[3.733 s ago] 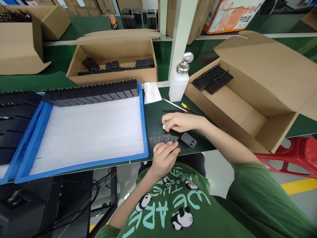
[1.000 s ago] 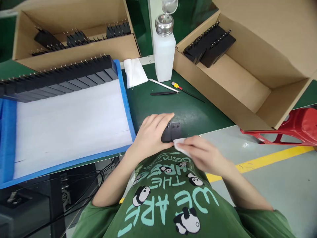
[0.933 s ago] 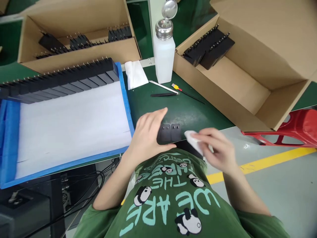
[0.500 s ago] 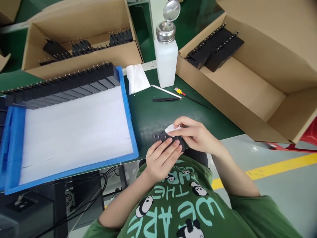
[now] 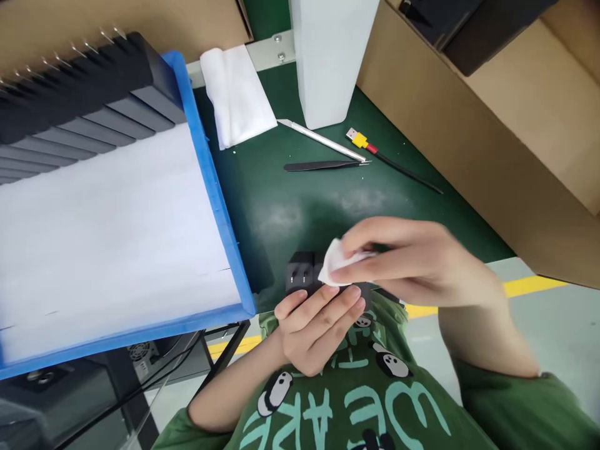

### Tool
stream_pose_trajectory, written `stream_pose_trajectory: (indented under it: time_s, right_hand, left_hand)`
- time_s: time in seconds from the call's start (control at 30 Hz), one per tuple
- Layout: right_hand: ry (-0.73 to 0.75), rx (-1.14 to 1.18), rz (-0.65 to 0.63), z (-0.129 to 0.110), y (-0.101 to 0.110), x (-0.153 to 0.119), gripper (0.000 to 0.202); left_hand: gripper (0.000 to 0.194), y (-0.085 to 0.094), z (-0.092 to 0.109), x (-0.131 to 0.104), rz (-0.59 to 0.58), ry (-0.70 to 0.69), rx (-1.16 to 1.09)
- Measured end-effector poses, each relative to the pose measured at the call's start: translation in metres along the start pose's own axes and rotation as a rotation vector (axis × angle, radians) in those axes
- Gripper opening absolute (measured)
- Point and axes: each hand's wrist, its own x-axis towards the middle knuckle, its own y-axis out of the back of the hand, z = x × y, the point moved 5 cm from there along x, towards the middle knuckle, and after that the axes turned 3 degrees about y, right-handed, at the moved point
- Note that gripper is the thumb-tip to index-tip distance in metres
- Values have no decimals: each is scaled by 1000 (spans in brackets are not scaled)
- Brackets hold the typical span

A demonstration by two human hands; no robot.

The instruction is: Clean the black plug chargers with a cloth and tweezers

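Several black power adapters (image 5: 300, 270) stand in a row at the table's front edge, metal prongs showing on the leftmost. My left hand (image 5: 316, 325) is closed around the row from the near side, its fingers lying over the adapters and hiding part of them. My right hand (image 5: 407, 259) pinches a folded white cloth (image 5: 334, 265) between thumb and fingers. That cloth is just over the adapters, close to my left fingertips; whether it touches them I cannot tell. The right hand is slightly blurred.
A blue tray (image 5: 213, 181) holding a row of black adapters (image 5: 135, 94) is at left. Behind lie a white cloth (image 5: 239, 94), a craft knife (image 5: 323, 139), tweezers (image 5: 323, 165) and a USB cable (image 5: 403, 169). A white bottle (image 5: 328, 62) and a cardboard box (image 5: 450, 131) stand beyond.
The view has moved closer and tilted down, so things look larger. My right hand with the cloth has shifted slightly over the adapters; my left hand keeps its hold.
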Motion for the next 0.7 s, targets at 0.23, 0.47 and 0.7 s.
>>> stream_pose_trajectory:
  time_s: [0.23, 0.47, 0.7]
  right_hand:
    - [55, 168, -413, 15, -10, 31, 39]
    - [34, -60, -241, 26, 21, 25, 34]
    - [-22, -25, 485, -4, 44, -59, 41]
  left_hand:
    - [56, 21, 14, 7, 317, -152, 111]
    - [38, 25, 20, 8, 475, -252, 165]
    - [101, 83, 26, 34, 489, -261, 225]
